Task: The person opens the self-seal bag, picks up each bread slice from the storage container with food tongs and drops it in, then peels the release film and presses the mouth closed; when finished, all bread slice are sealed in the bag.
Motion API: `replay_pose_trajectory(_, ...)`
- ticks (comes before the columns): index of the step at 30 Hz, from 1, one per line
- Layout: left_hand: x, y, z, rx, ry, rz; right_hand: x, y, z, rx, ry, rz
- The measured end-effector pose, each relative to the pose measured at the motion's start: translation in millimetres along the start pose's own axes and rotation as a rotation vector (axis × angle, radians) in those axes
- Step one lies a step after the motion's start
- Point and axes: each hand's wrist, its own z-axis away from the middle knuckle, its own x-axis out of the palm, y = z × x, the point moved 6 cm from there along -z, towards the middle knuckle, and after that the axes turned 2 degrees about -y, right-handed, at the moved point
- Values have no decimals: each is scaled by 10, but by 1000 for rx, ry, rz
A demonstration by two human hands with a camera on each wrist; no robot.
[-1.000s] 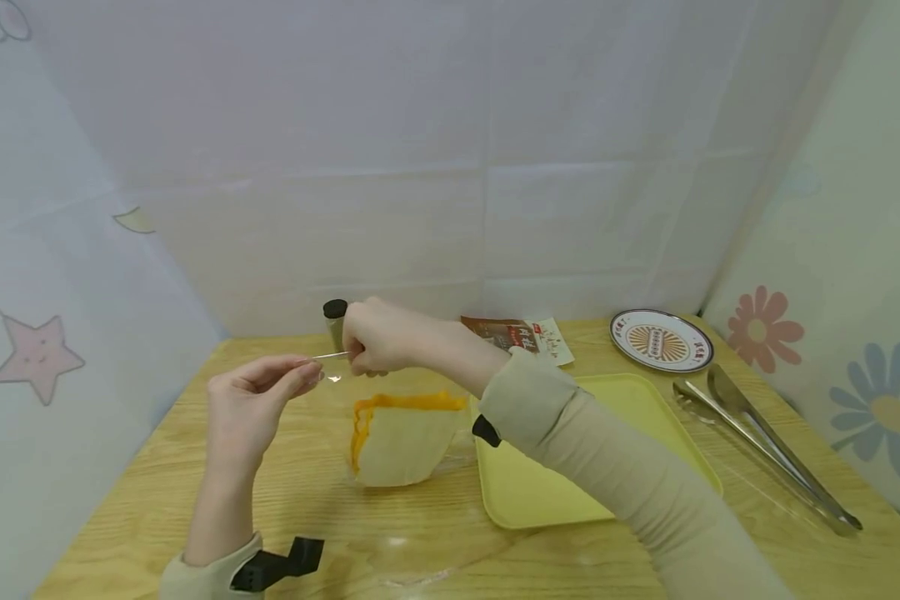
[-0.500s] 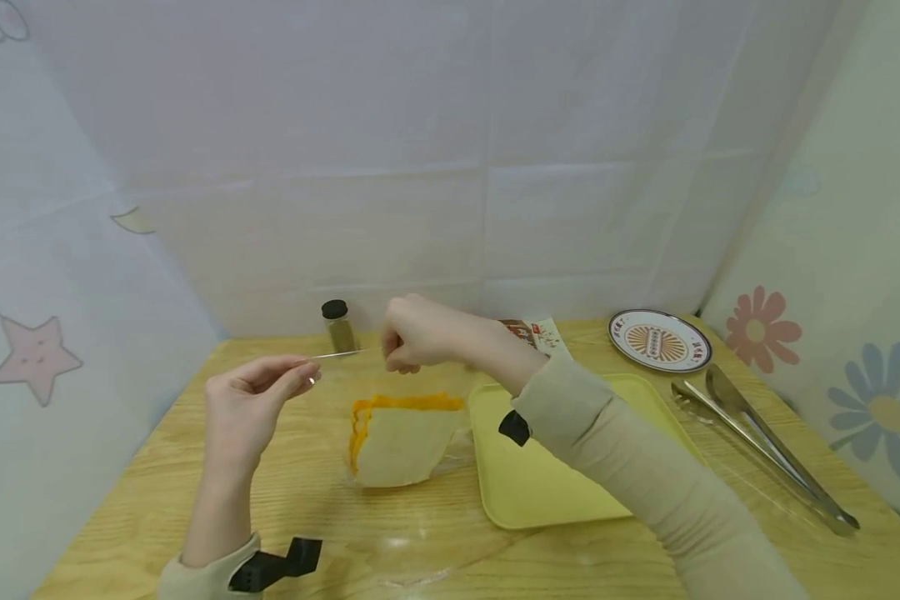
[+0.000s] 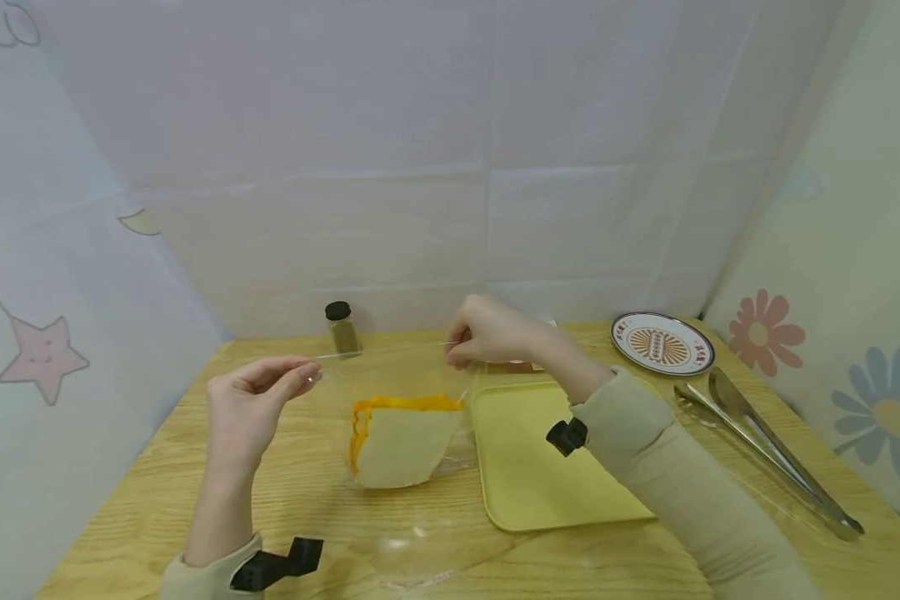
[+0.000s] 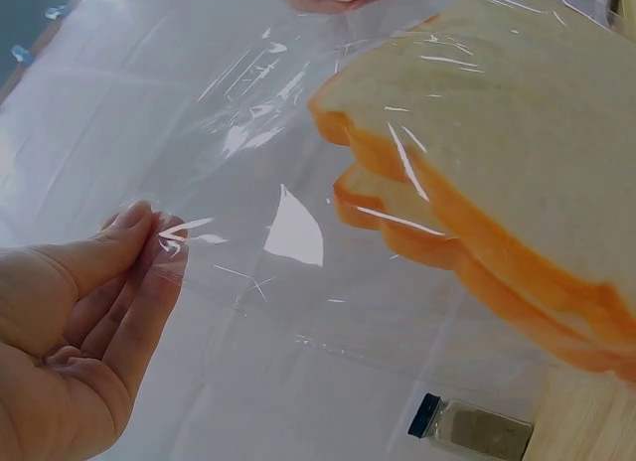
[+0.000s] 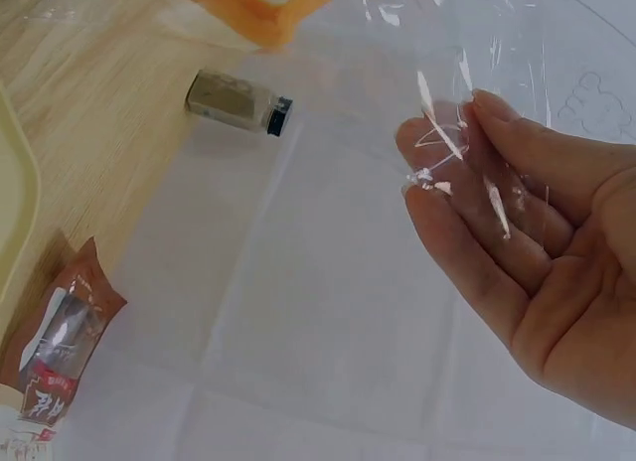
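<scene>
A clear plastic bag [image 4: 248, 133] stands on the table, holding pale bread slices [image 3: 405, 446] with wavy orange crusts. My left hand [image 3: 247, 404] pinches the left end of the bag's top edge between thumb and fingers. At the opposite end, my right hand [image 3: 498, 333] pinches the same edge, so the film stretches between both hands. In the right wrist view, creased film [image 5: 447, 148] shines between the right thumb and fingertips. The bread sits below and between the hands, untouched by either.
A yellow tray [image 3: 555, 475] lies right of the bread. Behind are a black-capped spice jar [image 3: 343, 333] and a brown packet [image 5: 65, 347], partly hidden by the right arm in the head view. A printed plate [image 3: 663, 343] and metal tongs [image 3: 772, 458] lie at the right.
My right hand has moved right along the bag's top edge, away from the left hand, uncovering the spice jar. The left hand and the bread have stayed nearly still.
</scene>
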Motion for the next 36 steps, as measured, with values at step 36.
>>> replay_pose_trajectory(36, -27, 455, 233, 130, -50, 285, 185, 219, 775, 47, 433, -822)
